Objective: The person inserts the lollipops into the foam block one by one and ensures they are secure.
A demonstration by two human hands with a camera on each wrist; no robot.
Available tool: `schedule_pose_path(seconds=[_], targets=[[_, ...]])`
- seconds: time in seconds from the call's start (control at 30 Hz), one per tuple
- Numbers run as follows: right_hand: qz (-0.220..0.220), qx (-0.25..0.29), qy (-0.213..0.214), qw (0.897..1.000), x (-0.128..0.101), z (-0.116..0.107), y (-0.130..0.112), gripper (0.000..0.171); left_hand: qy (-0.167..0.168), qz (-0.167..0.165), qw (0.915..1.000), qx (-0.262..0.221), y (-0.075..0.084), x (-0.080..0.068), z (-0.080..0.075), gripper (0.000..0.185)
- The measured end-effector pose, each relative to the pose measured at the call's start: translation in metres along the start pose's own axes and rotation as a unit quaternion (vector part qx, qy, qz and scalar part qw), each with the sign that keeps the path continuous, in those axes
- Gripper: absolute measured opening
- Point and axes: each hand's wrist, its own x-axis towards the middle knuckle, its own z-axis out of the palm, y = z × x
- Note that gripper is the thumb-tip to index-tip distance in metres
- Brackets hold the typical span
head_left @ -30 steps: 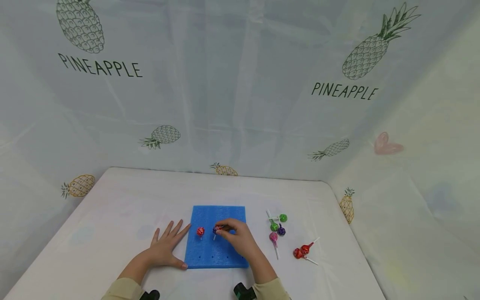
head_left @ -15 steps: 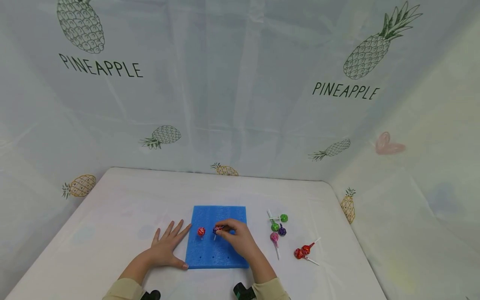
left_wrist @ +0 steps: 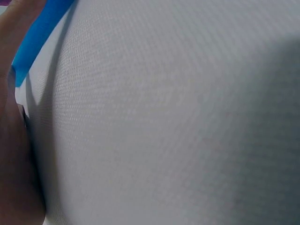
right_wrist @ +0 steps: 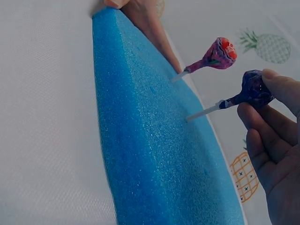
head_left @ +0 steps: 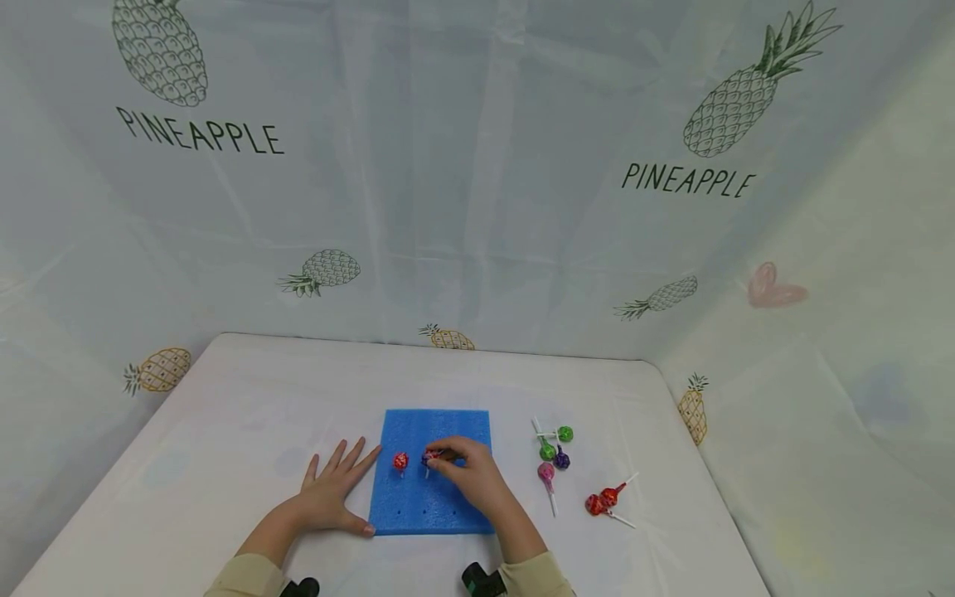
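With the right hand [head_left: 473, 481] pinching the purple wrapped lollipop [right_wrist: 253, 89] by its head at centre frame, press its stick straight down into the blue foam square [head_left: 433, 489] while the flat, spread-fingered left hand [head_left: 332, 493] steadies the foam's left edge

2 bare hands, beige long sleeves [head_left: 249, 578], black wrist cam [head_left: 481, 580] on each arm.
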Motion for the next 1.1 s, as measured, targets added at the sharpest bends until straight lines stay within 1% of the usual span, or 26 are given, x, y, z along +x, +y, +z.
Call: schedule_pose_path(seconds=[0.47, 0.77, 0.93, 1.1], targets=[[-0.008, 0.001, 0.004, 1.000, 0.0006, 0.0039, 0.0021, 0.025, 0.001, -0.001, 1.0000, 0.006, -0.0016, 0.0014, 0.0015, 0.126], [0.008, -0.006, 0.005, 1.000, -0.0013, 0.0078, 0.0090, 0.024, -0.006, -0.004, 0.9999, 0.010, -0.0011, 0.0021, 0.0011, 0.126], [0.013, -0.001, 0.007, 1.000, -0.0010, 0.0092, 0.0098, 0.024, -0.007, -0.004, 1.0000, 0.004, 0.0006, 0.0019, -0.0005, 0.126], [0.016, -0.008, 0.006, 1.000, 0.0000, 0.0097, 0.0095, 0.022, -0.006, -0.005, 1.0000, 0.003, 0.0014, 0.0011, -0.0015, 0.126]])
